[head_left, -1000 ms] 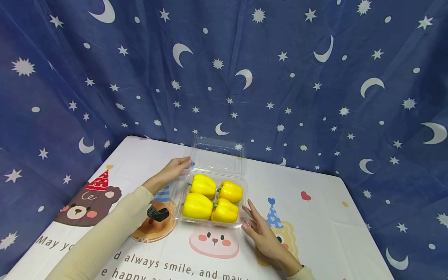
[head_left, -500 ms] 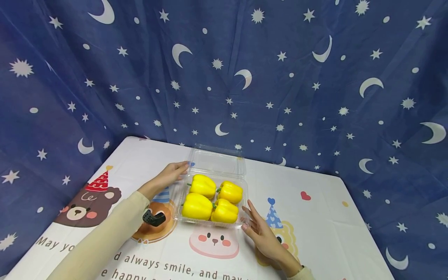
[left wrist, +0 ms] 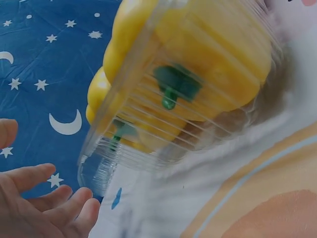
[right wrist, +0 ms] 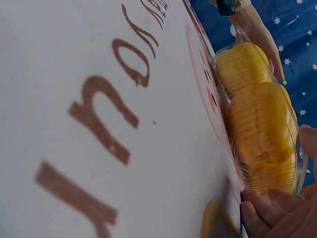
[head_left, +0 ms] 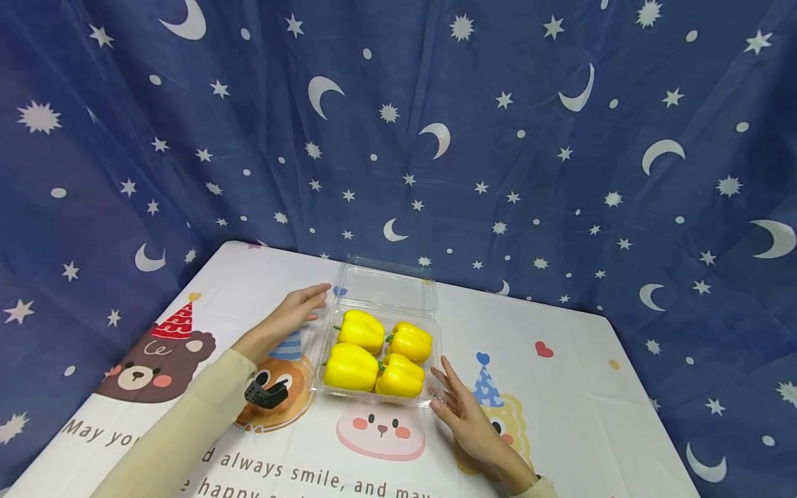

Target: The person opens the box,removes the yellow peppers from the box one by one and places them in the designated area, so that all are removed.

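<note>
Right of a printed bear (head_left: pixel 140 366), the left hand (head_left: pixel 285 319) has its fingers loosely extended, holding nothing, near the folded-back clear lid (head_left: pixel 387 287). Between that hand and the right hand (head_left: pixel 462 413), four yellow bell peppers (head_left: pixel 373 339) sit in the clear container (head_left: pixel 434 346), its side wall standing between the left fingers and them. The right hand's relaxed fingers rest against the container's right side, a red heart (head_left: pixel 544 348) farther right, a blue curtain (head_left: pixel 398 138) beyond both hands.

Starry drapes (head_left: pixel 473 62) behind a table (head_left: pixel 591 415) suggest a booth.
</note>
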A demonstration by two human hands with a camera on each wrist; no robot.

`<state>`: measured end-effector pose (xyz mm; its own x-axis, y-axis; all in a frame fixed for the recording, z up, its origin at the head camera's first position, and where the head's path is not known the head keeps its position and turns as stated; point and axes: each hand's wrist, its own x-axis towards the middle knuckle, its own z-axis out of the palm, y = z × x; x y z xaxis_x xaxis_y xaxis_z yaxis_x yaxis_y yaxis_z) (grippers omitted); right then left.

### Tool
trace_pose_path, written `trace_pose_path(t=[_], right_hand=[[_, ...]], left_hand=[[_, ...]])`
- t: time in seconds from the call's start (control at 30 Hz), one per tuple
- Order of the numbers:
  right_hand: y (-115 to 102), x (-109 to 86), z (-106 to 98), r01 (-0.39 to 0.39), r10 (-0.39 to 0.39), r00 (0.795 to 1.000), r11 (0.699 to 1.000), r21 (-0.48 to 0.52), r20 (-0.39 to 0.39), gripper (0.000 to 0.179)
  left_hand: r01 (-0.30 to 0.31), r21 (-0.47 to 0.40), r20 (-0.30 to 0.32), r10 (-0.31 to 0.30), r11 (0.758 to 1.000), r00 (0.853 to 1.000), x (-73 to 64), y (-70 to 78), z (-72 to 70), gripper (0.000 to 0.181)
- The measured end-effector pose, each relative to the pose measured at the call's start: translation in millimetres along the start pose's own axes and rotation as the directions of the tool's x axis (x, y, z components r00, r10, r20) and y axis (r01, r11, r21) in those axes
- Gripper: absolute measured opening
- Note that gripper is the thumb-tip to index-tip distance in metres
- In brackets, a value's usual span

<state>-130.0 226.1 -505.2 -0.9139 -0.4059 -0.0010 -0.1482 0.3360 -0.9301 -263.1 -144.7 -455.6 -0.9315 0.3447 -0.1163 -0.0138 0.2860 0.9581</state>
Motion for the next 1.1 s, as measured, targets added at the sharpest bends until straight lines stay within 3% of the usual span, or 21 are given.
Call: trace_pose_path(t=[0.17,0.43,0.67,0.87,0.93,1.1], right_hand=[[0,-0.5,0,0.003,-0.003,1.0,1.0,-0.002,-0.005,0.078],[1,-0.2,0,0.011,-0.011,1.0,1.0,-0.002,-0.003,0.077],[2,0.9,0,0.013,-0.013,1.0,1.0,-0.002,-0.002,0.077],[1,1.0,1,0.001,-0.001,1.0,1.0,0.002,-0.006,0.078],[1,0.9,1,-0.005,0.005,1.0,1.0,0.002,-0.01,0.078],[1,-0.1,0,-0.01,0.01,1.0,1.0,0.0,-0.012,0.078]], left_hand=[[-0.02,0.02,0.012,0.02,1.0,1.0,-6.8,-0.5,-1.8,0.058],[-0.08,0.033,0.096,0.076,0.996,0.992,-18.0,-4.9,-3.1,0.057],[-0.17,0.115,0.138,0.154,0.979,0.978,-23.3,-11.0,-4.3,0.05],[-0.24,0.176,0.214,0.201,0.955,0.956,-26.0,-15.0,-9.0,0.05],[-0.25,0.183,0.239,0.204,0.951,0.949,-26.3,-15.9,-10.6,0.051],[-0.216,0.203,0.263,0.159,0.955,0.952,-29.0,-14.7,-10.9,0.053]])
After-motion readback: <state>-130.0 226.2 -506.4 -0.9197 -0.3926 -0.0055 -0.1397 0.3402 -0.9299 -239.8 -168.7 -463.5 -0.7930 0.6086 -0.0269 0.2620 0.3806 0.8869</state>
